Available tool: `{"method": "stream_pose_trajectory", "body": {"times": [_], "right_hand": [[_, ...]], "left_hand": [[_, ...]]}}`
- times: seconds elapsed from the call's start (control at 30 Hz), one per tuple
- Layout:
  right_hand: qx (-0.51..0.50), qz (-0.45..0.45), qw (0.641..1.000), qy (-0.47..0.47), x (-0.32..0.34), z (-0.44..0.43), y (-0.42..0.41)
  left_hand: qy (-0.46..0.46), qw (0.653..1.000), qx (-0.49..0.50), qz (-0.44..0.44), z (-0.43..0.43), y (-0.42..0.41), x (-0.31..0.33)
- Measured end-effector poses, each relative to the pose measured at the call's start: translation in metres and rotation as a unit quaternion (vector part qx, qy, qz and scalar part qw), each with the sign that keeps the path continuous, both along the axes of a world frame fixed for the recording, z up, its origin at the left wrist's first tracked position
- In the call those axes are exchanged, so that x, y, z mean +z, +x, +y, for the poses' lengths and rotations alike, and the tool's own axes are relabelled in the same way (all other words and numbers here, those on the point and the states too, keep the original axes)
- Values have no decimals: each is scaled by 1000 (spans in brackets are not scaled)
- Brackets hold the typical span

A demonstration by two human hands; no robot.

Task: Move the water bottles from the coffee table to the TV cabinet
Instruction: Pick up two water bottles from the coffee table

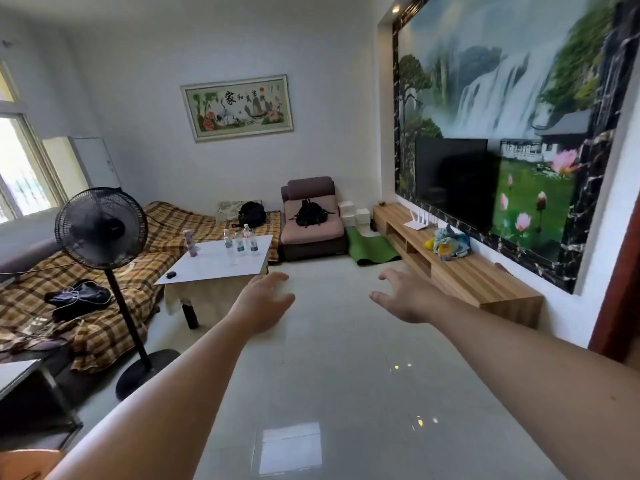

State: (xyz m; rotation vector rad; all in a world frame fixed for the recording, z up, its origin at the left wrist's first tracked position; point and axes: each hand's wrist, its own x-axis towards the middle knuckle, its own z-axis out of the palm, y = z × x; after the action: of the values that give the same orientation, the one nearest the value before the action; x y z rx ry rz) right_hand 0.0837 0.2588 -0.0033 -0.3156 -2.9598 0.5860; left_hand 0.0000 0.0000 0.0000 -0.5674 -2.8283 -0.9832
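we see three clear plastic water bottles (239,241) standing upright in a tight cluster on the far part of the worktop (211,268), a low coffee table with a flat, glossy white rectangular top over a pale cloth. on the same white top we count one tall pinkish patterned cup (191,242) near the left far corner and one small black object (170,275) near the front left edge.

both our arms stretch out bare over the shiny pale tiled floor (332,375). our left hand (265,301) hangs in the air just in front of the worktop's near right corner, fingers loosely spread, holding nothing. our right hand (403,296) is likewise empty, fingers splayed wide, hovering over the floor between the worktop and the tv cabinet (485,278).

the tv cabinet is one long, low wood-grain unit along the right wall, with open shelves. on it we count one white router (417,221) with upright antennas and one crumpled heap of blue and yellow cloth (448,244). a black flat screen (453,181) hangs above it. one black standing fan (102,226) with a round base stands left, beside a plaid-covered sofa (114,278).
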Motion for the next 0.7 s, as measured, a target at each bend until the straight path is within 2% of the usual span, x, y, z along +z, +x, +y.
{"method": "stream_pose_trajectory", "body": {"times": [0.3,0.47,0.7], "right_hand": [[-5,-21,999,38,6,-37,-138],[35,-23,997,62,10,-73,-209],[79,-28,996,41,4,-100,-316]], "left_hand": [[18,1000,-10,-16,-21,-142,-25],[6,1000,-2,-25,-47,-203,-26],[-15,999,29,-23,-72,-284,-33]]}}
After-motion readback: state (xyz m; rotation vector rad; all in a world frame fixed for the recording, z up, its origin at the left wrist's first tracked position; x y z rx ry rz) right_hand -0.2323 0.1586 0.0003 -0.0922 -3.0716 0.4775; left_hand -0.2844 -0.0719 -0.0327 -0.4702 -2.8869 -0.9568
